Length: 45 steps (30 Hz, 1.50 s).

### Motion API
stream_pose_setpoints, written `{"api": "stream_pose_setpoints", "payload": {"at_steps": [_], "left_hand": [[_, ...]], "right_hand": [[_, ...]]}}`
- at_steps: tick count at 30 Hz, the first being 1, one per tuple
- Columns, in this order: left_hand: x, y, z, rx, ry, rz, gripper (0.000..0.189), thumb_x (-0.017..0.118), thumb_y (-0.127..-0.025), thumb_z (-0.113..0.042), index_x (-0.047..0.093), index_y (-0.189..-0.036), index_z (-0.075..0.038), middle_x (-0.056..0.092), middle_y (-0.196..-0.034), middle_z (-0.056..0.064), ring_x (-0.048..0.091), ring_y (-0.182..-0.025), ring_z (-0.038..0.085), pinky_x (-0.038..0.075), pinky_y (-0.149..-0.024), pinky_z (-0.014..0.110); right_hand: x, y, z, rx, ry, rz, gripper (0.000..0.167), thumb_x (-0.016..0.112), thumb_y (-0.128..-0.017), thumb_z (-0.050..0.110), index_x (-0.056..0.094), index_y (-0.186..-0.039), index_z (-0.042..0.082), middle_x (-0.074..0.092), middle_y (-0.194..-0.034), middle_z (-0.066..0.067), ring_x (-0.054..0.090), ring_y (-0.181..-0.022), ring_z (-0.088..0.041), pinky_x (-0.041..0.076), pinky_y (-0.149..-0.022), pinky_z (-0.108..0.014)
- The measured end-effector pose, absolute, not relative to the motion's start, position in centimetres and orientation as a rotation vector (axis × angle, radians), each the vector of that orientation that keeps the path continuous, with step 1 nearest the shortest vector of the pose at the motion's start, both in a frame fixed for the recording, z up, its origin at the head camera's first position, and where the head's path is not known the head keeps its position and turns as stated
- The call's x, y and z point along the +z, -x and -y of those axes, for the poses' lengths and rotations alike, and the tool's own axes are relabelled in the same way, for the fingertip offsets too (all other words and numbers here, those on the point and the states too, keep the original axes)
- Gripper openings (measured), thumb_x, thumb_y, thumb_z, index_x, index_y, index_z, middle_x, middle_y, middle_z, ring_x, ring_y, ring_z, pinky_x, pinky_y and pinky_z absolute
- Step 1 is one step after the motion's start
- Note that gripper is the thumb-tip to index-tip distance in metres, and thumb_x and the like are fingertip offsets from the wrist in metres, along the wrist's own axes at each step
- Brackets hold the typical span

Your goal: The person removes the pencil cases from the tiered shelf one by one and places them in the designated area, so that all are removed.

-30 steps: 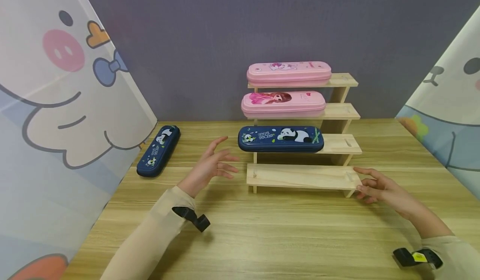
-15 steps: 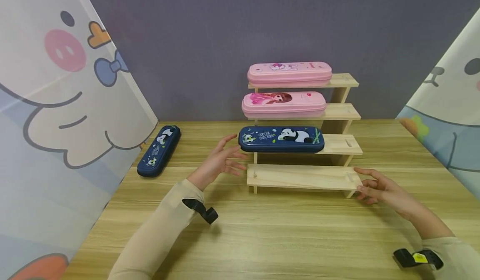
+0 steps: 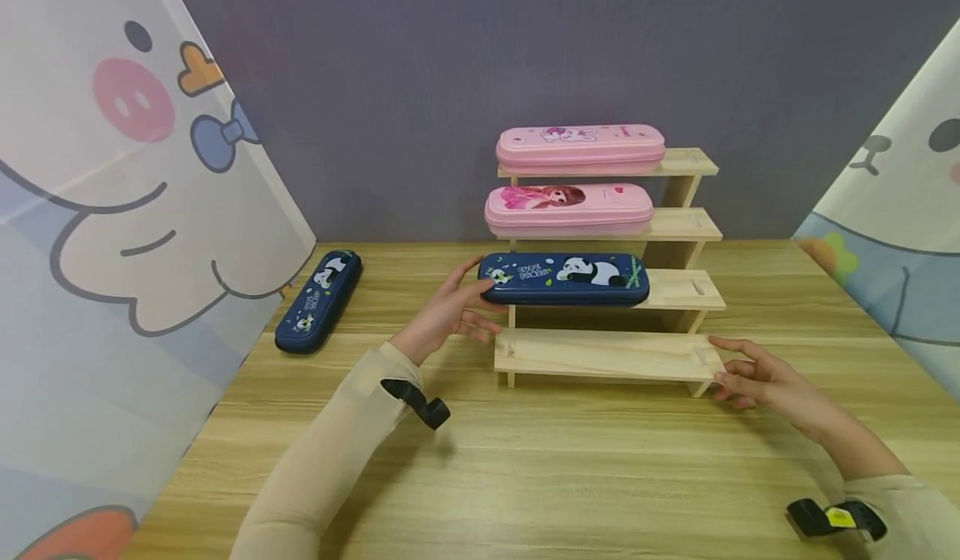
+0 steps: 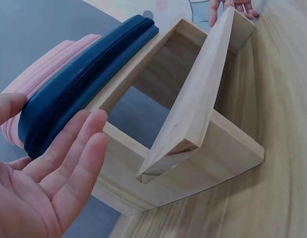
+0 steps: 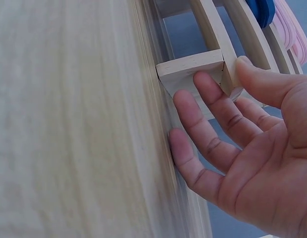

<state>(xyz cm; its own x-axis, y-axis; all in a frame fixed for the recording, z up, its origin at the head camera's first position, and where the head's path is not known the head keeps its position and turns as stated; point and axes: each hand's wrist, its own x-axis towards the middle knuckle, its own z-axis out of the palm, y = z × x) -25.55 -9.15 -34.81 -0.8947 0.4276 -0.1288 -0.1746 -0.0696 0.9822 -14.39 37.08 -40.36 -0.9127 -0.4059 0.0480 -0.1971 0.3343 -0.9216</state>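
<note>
In the head view a navy panda pencil case (image 3: 562,279) lies on the third step down of a stepped wooden rack (image 3: 607,353). At its left end is my left hand (image 3: 446,314), thumb on the lid and a finger round behind the end. The left wrist view shows the case's zipped side (image 4: 76,87) between thumb and fingers, with the other fingers loosely spread. My right hand (image 3: 765,382) pinches the right end of the lowest shelf. In the right wrist view the thumb rests on top of the board (image 5: 227,54) and a fingertip (image 5: 208,82) touches below it.
Two pink pencil cases occupy the upper steps, one with a rabbit (image 3: 581,147) and one with a doll (image 3: 570,208). Another navy panda case (image 3: 318,302) lies aslant on the table (image 3: 570,477) at the left. A grey panel (image 3: 390,127) stands behind.
My left hand has moved right and slightly up, from beside the rack to the navy case's left end, where its thumb now touches the lid. The right hand stays at the lowest shelf.
</note>
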Motion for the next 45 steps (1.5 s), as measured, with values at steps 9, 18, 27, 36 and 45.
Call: {"api": "stream_pose_setpoints", "payload": {"at_steps": [9, 18, 27, 36, 45], "left_hand": [[-34.8, 26.0, 9.0, 2.012, -0.266, -1.828, 0.061, 0.053, -0.104, -0.027, 0.024, -0.157, -0.032, 0.063, -0.115, 0.036, 0.072, -0.066, 0.026, 0.061, -0.058, 0.041], [-34.9, 26.2, 8.8, 2.017, -0.262, -1.864, 0.06, 0.056, -0.1, -0.024, 0.032, -0.155, -0.031, 0.072, -0.093, 0.026, 0.072, -0.062, 0.025, 0.06, -0.057, 0.041], [-35.0, 26.1, 8.6, 2.141, -0.214, -1.784, 0.056, 0.055, -0.095, -0.011, 0.038, -0.148, -0.02, 0.071, -0.078, 0.021, 0.07, -0.057, 0.022, 0.059, -0.051, 0.035], [-35.6, 25.3, 10.0, 2.226, -0.232, -1.733, 0.055, 0.055, -0.093, -0.007, 0.038, -0.145, -0.015, 0.07, -0.086, 0.022, 0.071, -0.061, 0.022, 0.059, -0.053, 0.032], [-35.7, 24.1, 12.3, 2.266, -0.256, -1.733, 0.054, 0.052, -0.094, -0.007, 0.036, -0.145, -0.014, 0.071, -0.083, 0.015, 0.072, -0.061, 0.02, 0.059, -0.055, 0.031]], "right_hand": [[-40.5, 14.4, -37.1, -1.636, 0.556, -2.383, 0.063, 0.045, -0.104, -0.002, 0.037, -0.141, 0.048, 0.067, -0.103, 0.002, 0.068, -0.088, -0.015, 0.057, -0.069, -0.03], [-40.4, 14.5, -37.0, -1.647, 0.548, -2.372, 0.063, 0.045, -0.104, -0.003, 0.038, -0.139, 0.05, 0.067, -0.102, 0.002, 0.068, -0.087, -0.015, 0.057, -0.069, -0.029], [-40.4, 14.5, -37.0, -1.645, 0.55, -2.374, 0.064, 0.044, -0.104, -0.003, 0.037, -0.14, 0.049, 0.067, -0.103, 0.002, 0.068, -0.088, -0.015, 0.057, -0.07, -0.029], [-40.5, 14.4, -37.1, -1.662, 0.566, -2.344, 0.062, 0.045, -0.104, -0.002, 0.038, -0.142, 0.046, 0.067, -0.103, 0.0, 0.068, -0.089, -0.016, 0.057, -0.07, -0.03], [-40.5, 14.4, -37.1, -1.668, 0.557, -2.333, 0.063, 0.045, -0.104, -0.002, 0.037, -0.144, 0.046, 0.067, -0.103, -0.001, 0.069, -0.089, -0.017, 0.057, -0.07, -0.031]]}}
